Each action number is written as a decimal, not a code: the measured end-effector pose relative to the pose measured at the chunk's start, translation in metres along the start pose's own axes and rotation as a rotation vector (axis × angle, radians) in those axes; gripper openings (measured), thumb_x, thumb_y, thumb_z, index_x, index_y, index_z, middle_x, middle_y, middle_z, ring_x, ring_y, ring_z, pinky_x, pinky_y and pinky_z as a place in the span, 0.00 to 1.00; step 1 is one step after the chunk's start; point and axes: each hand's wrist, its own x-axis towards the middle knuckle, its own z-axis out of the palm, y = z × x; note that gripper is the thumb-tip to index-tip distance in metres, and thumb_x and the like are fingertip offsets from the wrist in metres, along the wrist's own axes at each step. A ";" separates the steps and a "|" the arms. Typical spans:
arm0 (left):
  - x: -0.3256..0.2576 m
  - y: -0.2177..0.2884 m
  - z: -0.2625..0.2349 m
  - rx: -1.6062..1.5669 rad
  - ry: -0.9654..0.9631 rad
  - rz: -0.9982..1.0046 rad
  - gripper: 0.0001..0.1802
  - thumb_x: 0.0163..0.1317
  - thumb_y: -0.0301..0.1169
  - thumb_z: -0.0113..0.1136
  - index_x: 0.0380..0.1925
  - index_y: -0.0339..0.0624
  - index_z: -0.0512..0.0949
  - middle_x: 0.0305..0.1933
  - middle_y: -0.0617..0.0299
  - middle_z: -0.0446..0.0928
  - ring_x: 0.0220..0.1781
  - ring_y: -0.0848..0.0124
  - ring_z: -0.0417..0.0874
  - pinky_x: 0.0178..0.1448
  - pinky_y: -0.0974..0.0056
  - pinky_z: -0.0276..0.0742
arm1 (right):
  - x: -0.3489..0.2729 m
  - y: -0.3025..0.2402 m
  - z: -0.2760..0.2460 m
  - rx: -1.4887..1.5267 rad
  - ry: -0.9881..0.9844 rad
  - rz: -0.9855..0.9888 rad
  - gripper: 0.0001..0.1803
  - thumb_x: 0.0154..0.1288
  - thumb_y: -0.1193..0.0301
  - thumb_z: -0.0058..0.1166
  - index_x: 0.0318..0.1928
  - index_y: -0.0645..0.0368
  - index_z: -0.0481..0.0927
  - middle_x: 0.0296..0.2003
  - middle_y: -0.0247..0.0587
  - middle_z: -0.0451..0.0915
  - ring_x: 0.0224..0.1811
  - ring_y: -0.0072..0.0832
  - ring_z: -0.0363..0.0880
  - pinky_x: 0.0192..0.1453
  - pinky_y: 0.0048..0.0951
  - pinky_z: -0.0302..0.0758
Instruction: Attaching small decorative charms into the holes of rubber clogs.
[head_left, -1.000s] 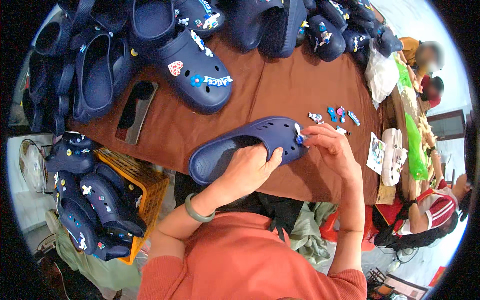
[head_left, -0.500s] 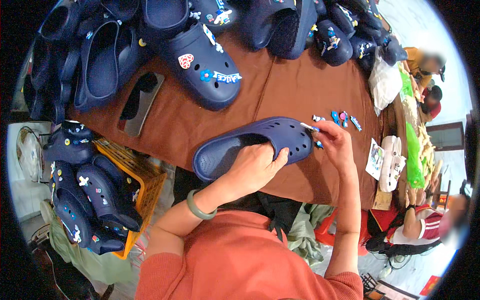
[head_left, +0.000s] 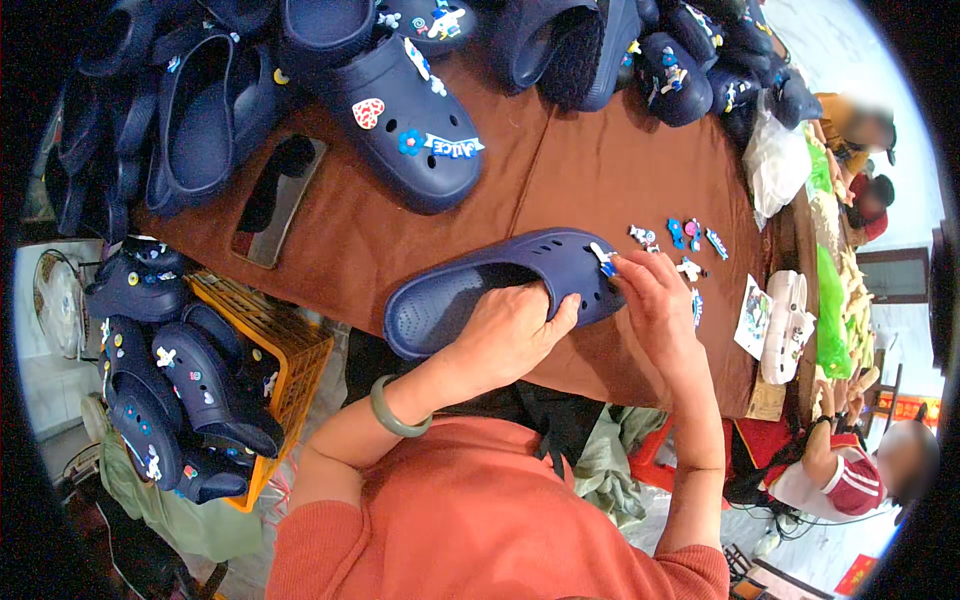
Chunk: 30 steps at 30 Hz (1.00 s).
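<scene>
A navy blue foam clog (head_left: 545, 262) lies on the brown-covered table, its toe to the right. My left hand (head_left: 510, 330) grips its near side, with the fingers hidden inside the opening and the thumb outside. Over the toe, my right hand (head_left: 655, 300) has its fingertips closed at a small white and blue shoe charm (head_left: 603, 262), which stands at the holes of the upper. Whether the charm's stem is in a hole cannot be seen. Beyond my right hand lie several loose charms (head_left: 692, 235) in white, blue and pink.
A decorated navy clog (head_left: 415, 150) and many others line the far side. A dark phone-like slab (head_left: 280, 200) lies at left. An orange crate (head_left: 300, 370) of clogs stands lower left. On the right are a white clog (head_left: 785, 325), a printed card (head_left: 752, 315) and a plastic bag (head_left: 775, 165).
My right hand has shifted slightly left and down, bringing the charm from the toe's tip onto the upper. More loose charms show beyond it. My left hand stays in place.
</scene>
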 end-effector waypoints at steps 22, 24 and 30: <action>0.000 0.004 -0.004 0.022 -0.019 -0.047 0.19 0.68 0.40 0.50 0.27 0.34 0.76 0.23 0.40 0.76 0.28 0.43 0.78 0.33 0.46 0.74 | 0.000 -0.010 0.012 0.270 0.066 0.261 0.11 0.56 0.79 0.57 0.41 0.66 0.81 0.36 0.47 0.78 0.41 0.41 0.78 0.46 0.32 0.76; 0.000 0.007 -0.005 -0.004 -0.024 -0.044 0.21 0.69 0.41 0.49 0.28 0.33 0.76 0.25 0.39 0.76 0.30 0.42 0.78 0.35 0.45 0.73 | -0.007 0.013 0.010 0.674 0.081 0.445 0.11 0.57 0.78 0.61 0.43 0.64 0.83 0.36 0.41 0.81 0.41 0.26 0.79 0.47 0.25 0.74; -0.001 0.009 -0.004 0.004 -0.057 -0.098 0.24 0.69 0.45 0.48 0.32 0.31 0.78 0.28 0.37 0.76 0.34 0.40 0.78 0.38 0.46 0.72 | -0.023 0.037 0.025 0.637 0.295 0.321 0.11 0.60 0.77 0.58 0.44 0.60 0.84 0.44 0.42 0.81 0.48 0.31 0.78 0.54 0.30 0.73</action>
